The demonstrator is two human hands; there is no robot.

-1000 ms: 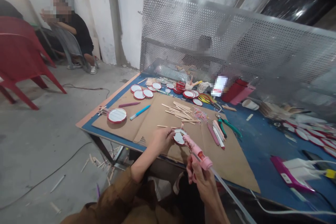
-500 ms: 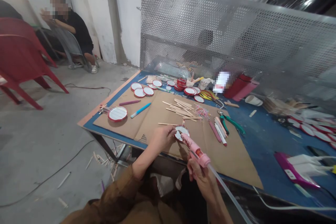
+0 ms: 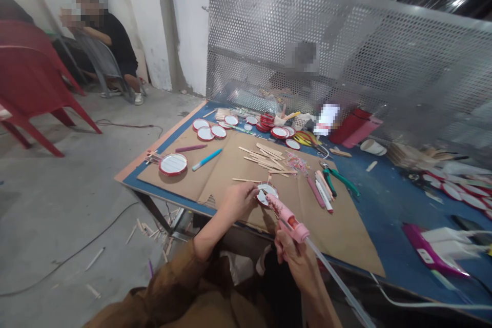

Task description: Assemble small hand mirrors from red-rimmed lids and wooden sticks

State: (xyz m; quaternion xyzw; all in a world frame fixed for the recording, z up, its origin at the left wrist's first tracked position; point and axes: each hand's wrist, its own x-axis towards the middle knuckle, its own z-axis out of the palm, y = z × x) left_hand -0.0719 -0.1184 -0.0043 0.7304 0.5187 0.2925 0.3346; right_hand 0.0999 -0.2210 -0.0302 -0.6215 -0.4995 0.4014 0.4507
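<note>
Your left hand (image 3: 240, 202) closes on the edge of a small red-rimmed round mirror (image 3: 267, 195), which lies against the brown cardboard sheet (image 3: 346, 236), lower middle of frame. Your right hand (image 3: 294, 259) grips a pink hot glue gun (image 3: 288, 223), its nozzle just beside the mirror. Loose craft sticks (image 3: 267, 156) lie above; green-handled pliers (image 3: 338, 182) lie to the right.

Craft sticks (image 3: 267, 158) beyond the left hand (image 3: 240, 202)

Pink glue gun (image 3: 287, 221) in right hand (image 3: 294, 259), red-rimmed mirror (image 3: 267, 195) in left hand (image 3: 239, 202)
</note>
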